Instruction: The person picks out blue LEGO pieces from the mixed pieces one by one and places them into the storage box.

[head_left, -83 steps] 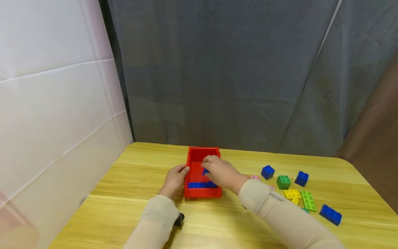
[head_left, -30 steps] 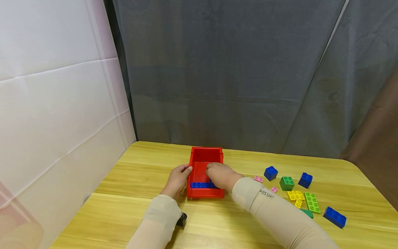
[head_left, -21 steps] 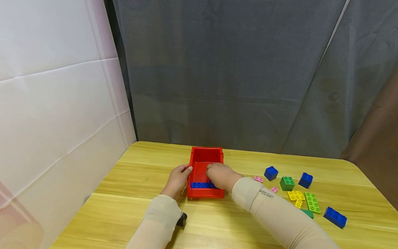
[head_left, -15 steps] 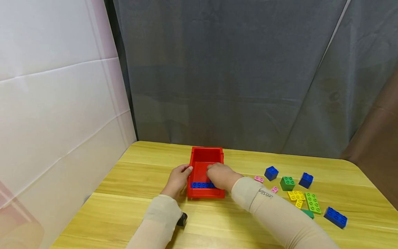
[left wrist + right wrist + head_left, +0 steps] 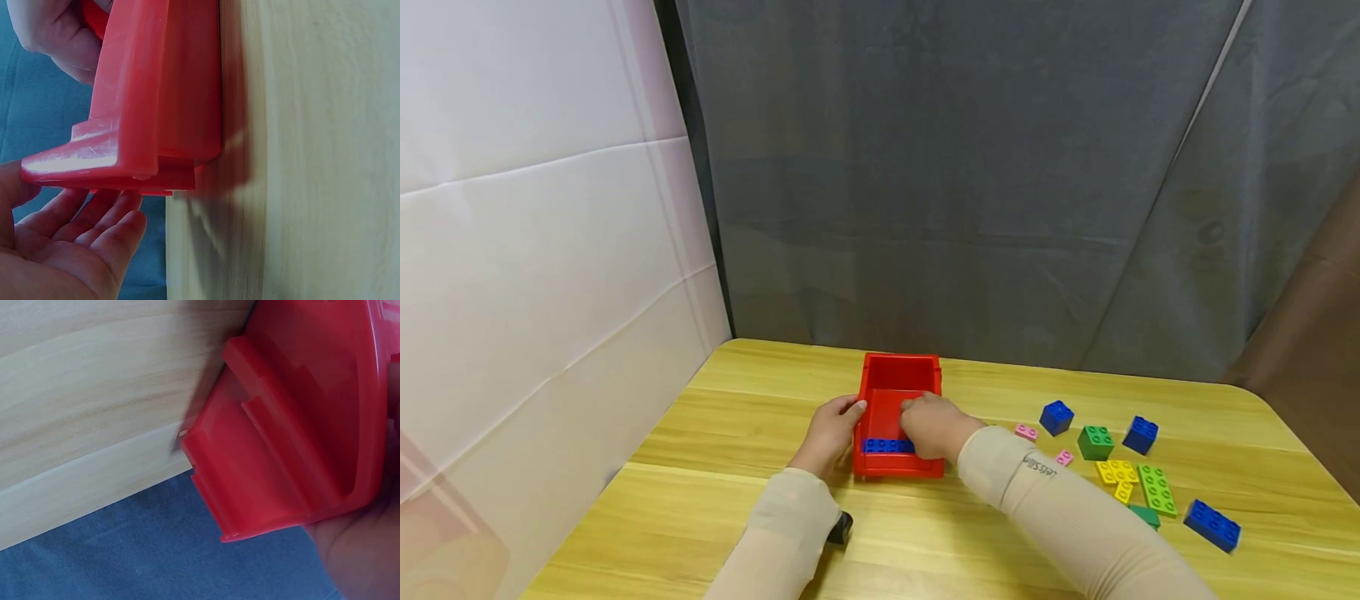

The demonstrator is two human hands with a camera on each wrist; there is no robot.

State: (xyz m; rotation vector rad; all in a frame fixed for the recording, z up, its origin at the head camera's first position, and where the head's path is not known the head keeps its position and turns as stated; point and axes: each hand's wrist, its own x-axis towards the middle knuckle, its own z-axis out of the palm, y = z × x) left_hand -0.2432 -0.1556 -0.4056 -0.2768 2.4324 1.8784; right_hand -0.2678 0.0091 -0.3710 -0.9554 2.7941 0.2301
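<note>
In the head view a red bin (image 5: 898, 467) lies on the wooden table. My left hand (image 5: 826, 433) pinches its left rim, thumb on top. In the left wrist view the fingers of my left hand (image 5: 75, 244) reach beneath that rim. Inside the bin, a row of blue studded bricks (image 5: 887, 446) runs along the near end. My right hand (image 5: 934, 425) reaches over the right rim with fingers curled down at the row's right end, around a blue brick that it now covers. Its fingertips are hidden in the head view.
Right of the bin lie loose toy bricks: blue ones (image 5: 1057, 417), a green one (image 5: 1096, 443), yellow ones (image 5: 1116, 472), a lime one (image 5: 1157, 490) and small pink ones (image 5: 1026, 432). A grey curtain (image 5: 910, 183) hangs behind the table, a white panel (image 5: 550, 250) at left.
My right hand has lowered a blue brick from the bin's middle to the right end of the blue row. Over the last second both hands have barely moved.
</note>
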